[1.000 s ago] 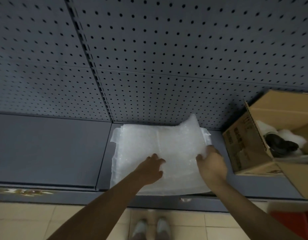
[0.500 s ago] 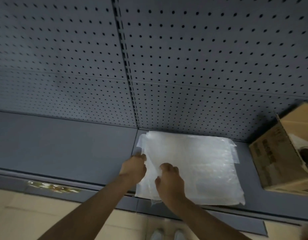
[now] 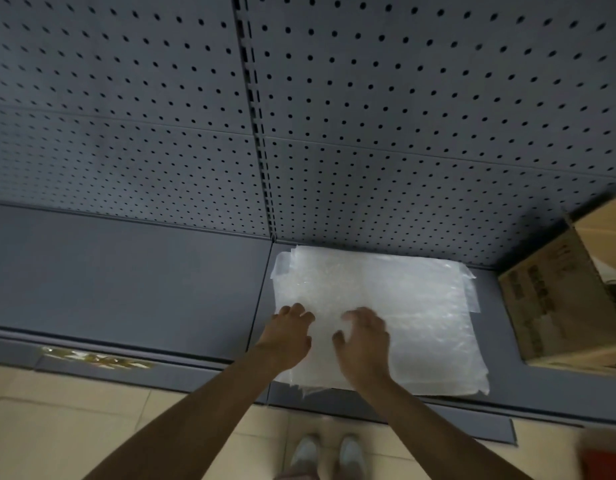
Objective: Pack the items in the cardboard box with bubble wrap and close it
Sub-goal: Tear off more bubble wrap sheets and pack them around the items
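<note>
Bubble wrap point(image 3: 403, 313), translucent stacked sheets flat on grey metal shelf point(image 3: 126, 278), left hand point(image 3: 289, 336) and right hand point(image 3: 363, 344) loosely spread on its near-left corner, gripping nothing; brown cardboard box point(image 3: 556, 306) lies rightward, nearer the right hand.

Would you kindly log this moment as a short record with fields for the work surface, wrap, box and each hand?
surface: grey shelf under a pegboard wall
bubble wrap: flat stack on the shelf
cardboard box: at right, beside the wrap, partly out of frame
left hand: fingers curled at the stack's left edge
right hand: spread over the stack
</note>
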